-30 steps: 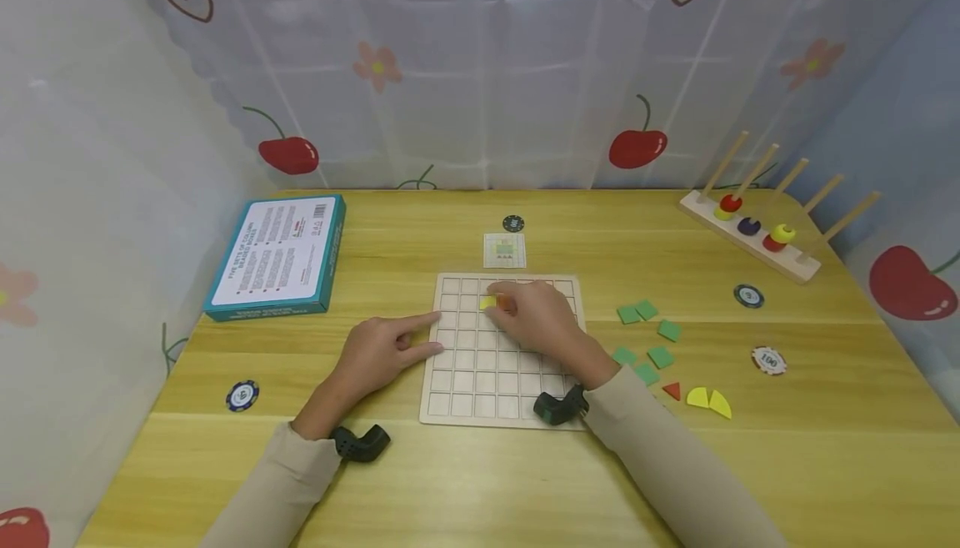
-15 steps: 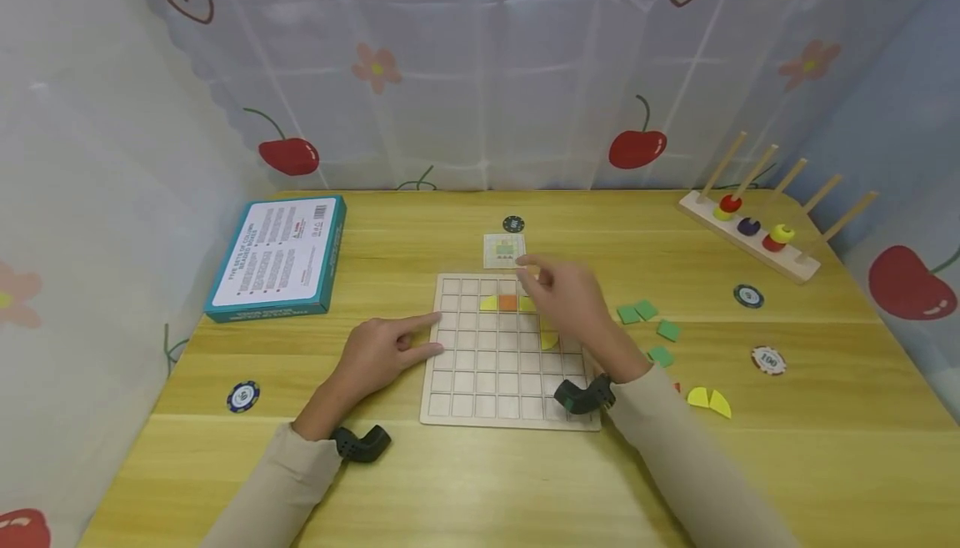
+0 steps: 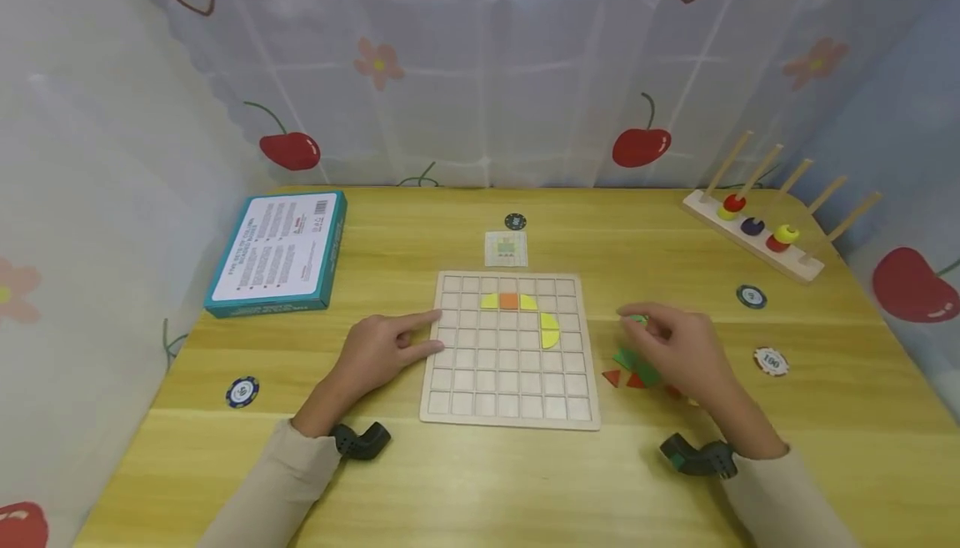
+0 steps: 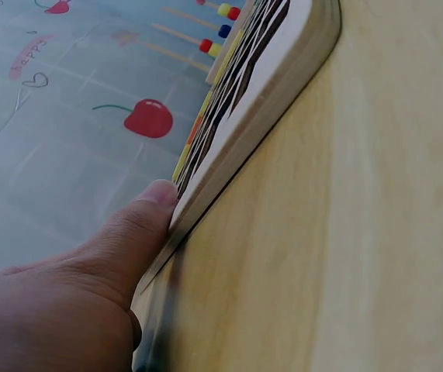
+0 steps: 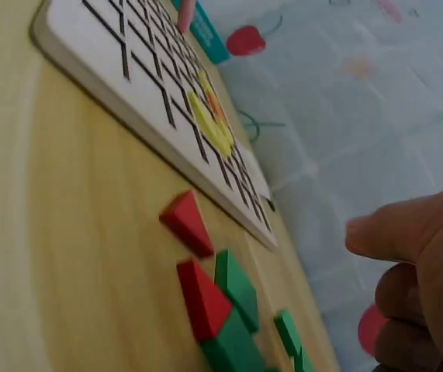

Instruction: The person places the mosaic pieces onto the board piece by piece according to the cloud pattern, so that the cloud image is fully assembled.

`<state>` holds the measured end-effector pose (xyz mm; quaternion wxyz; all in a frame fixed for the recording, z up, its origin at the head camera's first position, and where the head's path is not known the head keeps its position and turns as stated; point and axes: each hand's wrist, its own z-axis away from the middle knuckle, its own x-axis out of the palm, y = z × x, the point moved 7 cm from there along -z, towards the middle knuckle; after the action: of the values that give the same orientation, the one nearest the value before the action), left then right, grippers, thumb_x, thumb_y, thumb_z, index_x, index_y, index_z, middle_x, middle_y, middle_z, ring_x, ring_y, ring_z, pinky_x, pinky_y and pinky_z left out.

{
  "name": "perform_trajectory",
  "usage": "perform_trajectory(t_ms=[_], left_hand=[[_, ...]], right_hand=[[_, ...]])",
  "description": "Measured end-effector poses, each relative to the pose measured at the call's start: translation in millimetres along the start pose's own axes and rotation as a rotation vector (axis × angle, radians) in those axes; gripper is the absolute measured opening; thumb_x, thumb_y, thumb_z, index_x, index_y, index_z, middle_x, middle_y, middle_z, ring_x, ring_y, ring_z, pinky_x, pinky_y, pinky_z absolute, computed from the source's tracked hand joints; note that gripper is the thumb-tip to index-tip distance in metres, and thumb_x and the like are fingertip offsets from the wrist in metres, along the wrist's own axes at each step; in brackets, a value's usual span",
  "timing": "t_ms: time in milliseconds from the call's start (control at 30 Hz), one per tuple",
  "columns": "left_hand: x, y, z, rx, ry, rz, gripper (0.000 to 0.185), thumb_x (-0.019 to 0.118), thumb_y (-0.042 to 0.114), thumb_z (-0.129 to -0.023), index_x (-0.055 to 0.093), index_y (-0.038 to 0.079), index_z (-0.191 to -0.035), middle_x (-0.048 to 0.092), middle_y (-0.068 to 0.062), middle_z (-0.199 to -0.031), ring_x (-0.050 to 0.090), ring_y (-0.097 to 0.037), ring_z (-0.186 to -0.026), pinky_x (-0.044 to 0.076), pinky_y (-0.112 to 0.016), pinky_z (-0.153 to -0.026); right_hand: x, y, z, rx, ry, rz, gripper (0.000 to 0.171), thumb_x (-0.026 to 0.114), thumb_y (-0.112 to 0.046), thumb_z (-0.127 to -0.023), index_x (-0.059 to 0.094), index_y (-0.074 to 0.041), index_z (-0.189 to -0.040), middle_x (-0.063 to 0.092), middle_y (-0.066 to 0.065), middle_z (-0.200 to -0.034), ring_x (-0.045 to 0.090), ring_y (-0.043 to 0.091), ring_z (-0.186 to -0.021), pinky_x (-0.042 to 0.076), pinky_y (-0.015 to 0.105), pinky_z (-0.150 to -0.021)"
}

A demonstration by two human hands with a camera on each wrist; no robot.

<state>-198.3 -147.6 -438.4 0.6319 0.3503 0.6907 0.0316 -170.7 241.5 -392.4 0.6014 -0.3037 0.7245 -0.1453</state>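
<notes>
Head view: grid board [image 3: 510, 402] holds only an orange square [image 3: 508, 301] and four yellow quarter-rounds [image 3: 550, 330] — most cells bare; left hand [image 3: 378, 352] steadies its edge with straight fingers, right hand [image 3: 678, 352] pinches a green tile [image 3: 637, 320] off the loose pile [image 3: 630, 369] — unplaced.
</notes>
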Motion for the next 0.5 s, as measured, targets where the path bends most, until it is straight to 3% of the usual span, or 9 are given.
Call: perform_trajectory(t_ms=[200, 300, 500], left_hand=[[-6.6, 0.3, -0.9, 0.002, 0.016, -0.006, 0.049, 0.077, 0.052, -0.088, 0.072, 0.028, -0.132, 0.036, 0.013, -0.055, 0.028, -0.004, -0.051, 0.025, -0.027, -0.052], [-5.0, 0.3, -0.8, -0.001, 0.006, -0.005, 0.049, 0.076, 0.053, -0.089, 0.072, 0.028, -0.132, 0.037, 0.013, -0.055, 0.029, -0.004, -0.051, 0.026, -0.027, -0.051], [2.2, 0.8, -0.4, 0.002, -0.009, 0.000, 0.049, 0.074, 0.054, -0.090, 0.072, 0.028, -0.132, 0.038, 0.013, -0.056, 0.030, -0.004, -0.051, 0.027, -0.027, -0.051]], right_hand=[[-33, 23, 38, -0.014, -0.036, 0.045, 0.023, 0.081, -0.023, -0.090, 0.078, -0.017, -0.112, 0.042, -0.011, -0.059, 0.035, 0.006, -0.049, 0.029, 0.027, -0.046], [-45, 39, 59, 0.054, -0.051, 0.047, 0.023, 0.082, -0.024, -0.089, 0.078, -0.019, -0.111, 0.042, -0.010, -0.060, 0.037, 0.006, -0.052, 0.030, 0.027, -0.047], [-47, 60, 91, 0.156, -0.184, 0.053, 0.026, 0.083, -0.029, -0.088, 0.076, -0.021, -0.112, 0.043, -0.010, -0.061, 0.040, 0.007, -0.053, 0.032, 0.027, -0.049]])
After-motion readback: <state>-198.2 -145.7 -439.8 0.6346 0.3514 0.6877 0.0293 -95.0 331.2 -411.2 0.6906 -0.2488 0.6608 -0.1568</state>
